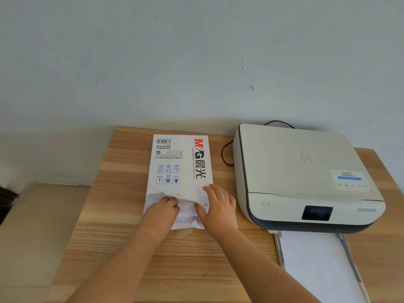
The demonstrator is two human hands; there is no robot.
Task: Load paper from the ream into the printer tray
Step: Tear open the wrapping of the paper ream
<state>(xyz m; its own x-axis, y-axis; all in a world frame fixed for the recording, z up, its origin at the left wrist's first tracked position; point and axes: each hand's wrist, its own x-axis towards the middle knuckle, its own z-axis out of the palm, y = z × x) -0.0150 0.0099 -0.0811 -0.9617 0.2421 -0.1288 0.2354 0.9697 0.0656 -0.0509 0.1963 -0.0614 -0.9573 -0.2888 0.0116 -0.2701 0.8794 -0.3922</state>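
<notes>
A white paper ream [181,165] with red and black print lies flat on the wooden table [122,237], its near end torn. My left hand [162,212] has its fingers tucked into the torn wrapper opening. Flat on the wrapper's near right corner rests my right hand [217,207], thumb at the torn edge. To the right stands a cream printer [301,171], lid shut. Its paper tray [314,265] is pulled out toward me and shows a white surface inside.
A black cable [225,154] loops on the table between the ream and the printer. A pale wall rises right behind the table. The table's left edge drops to a beige floor [32,232]. A dark object [7,200] sits at far left.
</notes>
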